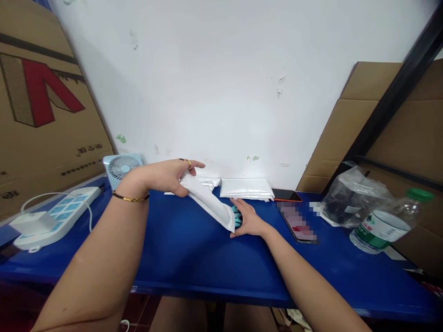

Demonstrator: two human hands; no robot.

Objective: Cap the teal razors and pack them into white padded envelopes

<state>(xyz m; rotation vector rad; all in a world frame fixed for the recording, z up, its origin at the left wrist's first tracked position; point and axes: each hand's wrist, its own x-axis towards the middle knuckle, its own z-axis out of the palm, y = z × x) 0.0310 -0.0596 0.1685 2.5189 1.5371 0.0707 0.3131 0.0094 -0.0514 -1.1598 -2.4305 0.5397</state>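
My left hand (169, 176) pinches the far end of a long white padded pouch (211, 199) between thumb and fingers, with the index finger stretched out. The pouch slants down to the right above the table. At its lower right end, my right hand (251, 219) is curled around a teal-and-black striped object (237, 216). Most of that object is hidden by the pouch and the fingers, so its kind and how far it sits in the pouch cannot be made out.
Against the wall lie flat white packets (246, 188). A phone (298, 223), a bottle with green cap (384, 226) and a bagged dark item (349, 198) stand right on the blue table (207, 272). Left are a small fan (122, 167), a power strip (69, 214) and a cardboard box (41, 152).
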